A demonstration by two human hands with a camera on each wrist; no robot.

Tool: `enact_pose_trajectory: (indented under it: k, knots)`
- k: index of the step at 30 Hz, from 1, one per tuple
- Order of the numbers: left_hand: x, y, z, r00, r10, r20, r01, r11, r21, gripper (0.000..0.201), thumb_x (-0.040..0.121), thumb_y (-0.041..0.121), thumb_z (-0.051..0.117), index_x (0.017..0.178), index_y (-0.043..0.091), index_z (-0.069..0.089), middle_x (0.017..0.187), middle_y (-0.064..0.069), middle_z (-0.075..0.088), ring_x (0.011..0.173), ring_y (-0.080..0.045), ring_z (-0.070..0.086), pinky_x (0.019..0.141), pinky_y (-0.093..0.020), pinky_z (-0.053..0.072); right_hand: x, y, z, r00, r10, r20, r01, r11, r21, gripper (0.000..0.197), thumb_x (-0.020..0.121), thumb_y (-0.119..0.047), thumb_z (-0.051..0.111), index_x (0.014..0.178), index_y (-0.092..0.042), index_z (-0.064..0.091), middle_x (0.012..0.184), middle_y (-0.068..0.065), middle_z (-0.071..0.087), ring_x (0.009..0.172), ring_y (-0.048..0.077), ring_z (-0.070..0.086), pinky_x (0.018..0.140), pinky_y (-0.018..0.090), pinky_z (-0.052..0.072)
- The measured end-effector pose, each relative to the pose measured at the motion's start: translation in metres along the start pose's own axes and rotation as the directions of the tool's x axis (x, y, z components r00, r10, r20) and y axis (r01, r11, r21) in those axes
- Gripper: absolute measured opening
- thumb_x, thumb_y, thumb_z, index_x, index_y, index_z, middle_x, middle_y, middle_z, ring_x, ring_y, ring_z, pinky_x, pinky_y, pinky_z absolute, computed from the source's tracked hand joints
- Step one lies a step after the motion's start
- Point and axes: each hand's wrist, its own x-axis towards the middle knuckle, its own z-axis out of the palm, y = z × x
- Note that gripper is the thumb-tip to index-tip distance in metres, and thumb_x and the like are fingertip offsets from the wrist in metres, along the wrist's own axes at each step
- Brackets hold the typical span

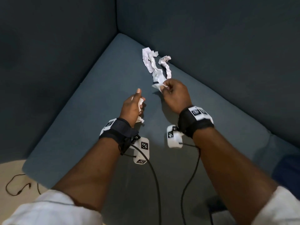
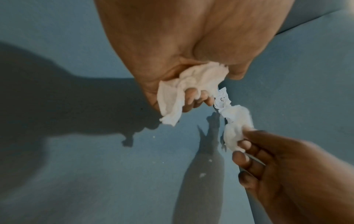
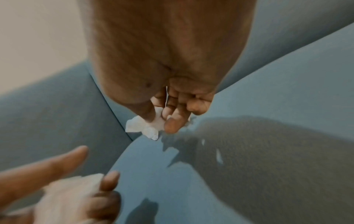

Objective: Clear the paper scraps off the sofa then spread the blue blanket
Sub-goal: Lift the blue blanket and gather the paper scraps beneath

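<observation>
Above the blue-grey sofa seat (image 1: 78,130), the left hand (image 1: 131,109) has its grip curled round a crumpled paper wad (image 1: 140,103), thumb sticking up. Just to its right, the right hand (image 1: 176,95) pinches one end of a long crumpled paper strip (image 1: 153,65) between thumb and fingertips; the strip runs away toward the backrest (image 1: 211,38). A darker blue cloth (image 1: 286,169) lies at the seat's far right edge.

Paper scrap (image 2: 199,78) in left hand (image 2: 162,45)
</observation>
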Motion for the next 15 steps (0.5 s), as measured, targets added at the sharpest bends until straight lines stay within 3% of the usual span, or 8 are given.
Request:
enact_pose_trajectory:
  k: [3, 6, 8, 10, 12, 14, 15]
  knots:
    - [0.003, -0.002, 0.004, 0.992, 0.022, 0.122, -0.016, 0.999, -0.048, 0.054, 0.088, 0.065, 0.058, 0.093, 0.012, 0.065, 0.065, -0.005, 0.052, 0.052, -0.020, 0.046, 0.053, -0.029, 0.039, -0.034, -0.012, -0.016, 0.988, 0.025, 0.153, -0.050, 0.985, 0.165, 0.009, 0.093, -0.024, 0.064, 0.087, -0.018, 0.068, 0.075, 0.000, 0.065, 0.063, 0.014, 0.058, 0.065, 0.031, 0.051]
    - [-0.003, -0.005, 0.014, 0.961, 0.035, 0.275, -0.018, 0.998, -0.066, 0.061, 0.089, 0.061, 0.062, 0.110, 0.005, 0.065, 0.089, -0.021, 0.061, 0.083, -0.033, 0.058, 0.075, -0.043, 0.048, -0.064, -0.023, -0.016, 0.944, -0.099, 0.314, 0.053, 0.987, 0.151, 0.007, 0.094, -0.017, 0.064, 0.089, -0.019, 0.069, 0.081, 0.001, 0.070, 0.070, 0.014, 0.063, 0.069, 0.031, 0.052]
    - [-0.008, -0.007, 0.022, 0.970, 0.056, 0.238, -0.060, 0.998, 0.010, 0.042, 0.087, 0.050, 0.068, 0.100, 0.010, 0.067, 0.088, -0.015, 0.064, 0.085, -0.030, 0.059, 0.078, -0.042, 0.049, -0.072, -0.025, -0.010, 0.912, -0.178, 0.370, 0.155, 0.984, 0.091, 0.009, 0.091, -0.010, 0.064, 0.088, -0.015, 0.070, 0.083, 0.001, 0.071, 0.075, 0.016, 0.064, 0.072, 0.031, 0.050]
    - [-0.005, -0.012, 0.023, 0.986, 0.096, 0.135, -0.110, 0.989, 0.100, 0.025, 0.086, 0.039, 0.062, 0.093, 0.016, 0.069, 0.089, -0.011, 0.069, 0.083, -0.026, 0.063, 0.081, -0.042, 0.051, -0.067, -0.024, -0.011, 0.889, -0.162, 0.428, 0.126, 0.986, 0.111, 0.012, 0.086, -0.006, 0.065, 0.089, -0.014, 0.073, 0.082, -0.002, 0.072, 0.072, 0.012, 0.064, 0.072, 0.027, 0.050]
    - [0.001, -0.018, 0.016, 0.993, 0.111, 0.039, -0.115, 0.987, 0.109, 0.025, 0.083, 0.033, 0.060, 0.091, 0.012, 0.070, 0.084, -0.012, 0.070, 0.078, -0.027, 0.064, 0.079, -0.052, 0.054, -0.054, -0.021, -0.016, 0.910, -0.091, 0.405, 0.005, 0.978, 0.208, 0.020, 0.085, -0.005, 0.065, 0.095, -0.018, 0.076, 0.079, -0.008, 0.072, 0.064, 0.003, 0.064, 0.070, 0.022, 0.050]
    - [0.005, -0.019, 0.006, 0.997, 0.073, 0.014, -0.074, 0.991, 0.110, 0.021, 0.079, 0.027, 0.060, 0.089, 0.011, 0.068, 0.068, -0.005, 0.062, 0.067, -0.027, 0.057, 0.069, -0.059, 0.053, -0.031, -0.016, -0.023, 0.973, -0.012, 0.230, -0.051, 0.963, 0.266, 0.019, 0.086, -0.010, 0.066, 0.098, -0.022, 0.074, 0.076, -0.009, 0.070, 0.061, 0.005, 0.063, 0.069, 0.027, 0.053]
    - [0.003, -0.018, 0.003, 0.998, 0.060, 0.014, -0.061, 0.994, 0.090, 0.016, 0.079, 0.023, 0.059, 0.088, 0.013, 0.067, 0.062, -0.001, 0.056, 0.062, -0.025, 0.052, 0.064, -0.057, 0.052, -0.017, -0.014, -0.026, 0.993, 0.022, 0.118, -0.053, 0.964, 0.262, 0.016, 0.086, -0.015, 0.067, 0.099, -0.024, 0.073, 0.074, -0.009, 0.067, 0.061, 0.010, 0.064, 0.069, 0.031, 0.056]
